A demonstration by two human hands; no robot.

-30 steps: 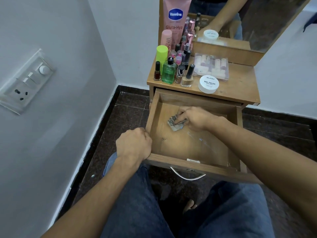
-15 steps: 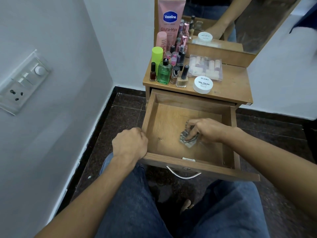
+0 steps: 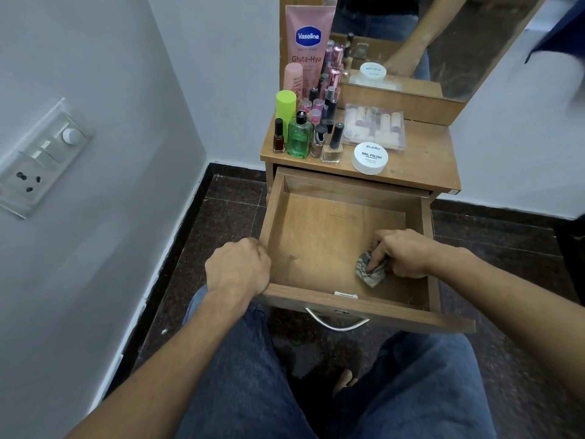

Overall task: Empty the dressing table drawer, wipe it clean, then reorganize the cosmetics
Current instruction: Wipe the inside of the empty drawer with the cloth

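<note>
The wooden drawer (image 3: pixel 319 236) is pulled out, its floor bare apart from a small grey patterned cloth (image 3: pixel 369 271) near the front right. My right hand (image 3: pixel 400 253) presses on that cloth with closed fingers. My left hand (image 3: pixel 238 268) is closed around the drawer's front left corner. On the dressing table top (image 3: pixel 421 166) stand the cosmetics: a pink Vaseline tube (image 3: pixel 308 42), a green bottle (image 3: pixel 298 136), nail polish bottles (image 3: pixel 332 144), a white nail polish remover jar (image 3: pixel 369 158) and a clear box of small tubes (image 3: pixel 375 126).
A mirror (image 3: pixel 427 36) rises behind the table top. A white wall with a switch and socket plate (image 3: pixel 41 156) is close on the left. The floor (image 3: pixel 228 213) is dark tile. My jeans-clad knees (image 3: pixel 247 375) are below the drawer's metal handle (image 3: pixel 335 323).
My right hand has dragged the cloth from the drawer's middle toward its front right. My left hand stays on the front left corner.
</note>
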